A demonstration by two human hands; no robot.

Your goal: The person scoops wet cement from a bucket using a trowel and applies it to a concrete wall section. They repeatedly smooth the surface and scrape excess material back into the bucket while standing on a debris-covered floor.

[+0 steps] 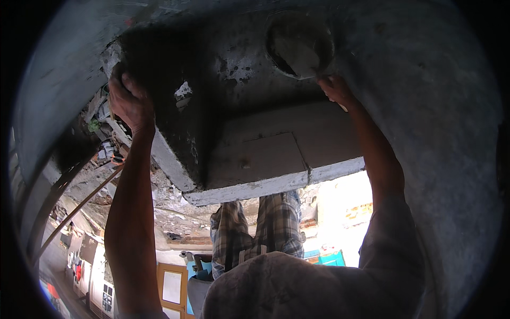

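My left hand (129, 101) grips the rough concrete edge (112, 53) on the left, its fingers curled over it. My right hand (336, 91) is closed on the pale handle (343, 107) of a tool, probably a trowel, whose head reaches toward a round bucket (271, 40) with grey material inside; the head's outline is hard to make out. Beneath both, a dark concrete surface has white patches and a lower slab (265, 154) with a chipped pale edge (239, 192).
Beyond the ledge are my plaid-trousered legs (276, 223) and a drop to rubble (103, 154). A long pole (79, 204) slants at the lower left. Grey walls (451, 159) curve close on both sides. A wooden-framed door (172, 274) shows far below.
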